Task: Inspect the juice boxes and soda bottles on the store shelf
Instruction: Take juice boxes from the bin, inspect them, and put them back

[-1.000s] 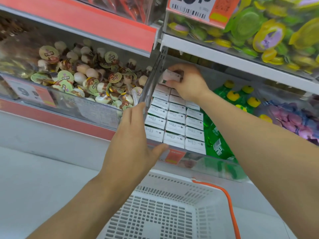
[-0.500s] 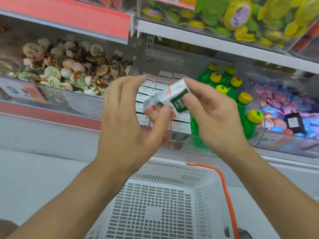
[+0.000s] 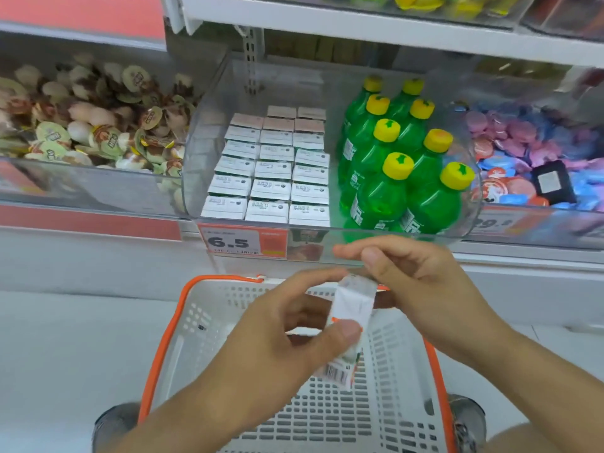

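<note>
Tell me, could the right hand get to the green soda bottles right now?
Probably not at once: the right hand pinches the juice box with the left hand. The soda bottles stand uncovered in the open-topped bin.

Shop, self-service aisle. White metal shelving (image 3: 343, 22) in tiers with red edge strips. Clear plastic bins (image 3: 327, 230) hold stock: rows of small white juice cartons (image 3: 266, 178), green soda bottles with yellow caps (image 3: 397, 178), loose jelly cups (image 3: 98, 125). Orange-and-white price label "6.5" (image 3: 242, 243) on bin front. White perforated shopping basket with orange rim (image 3: 196, 322) below.
</note>
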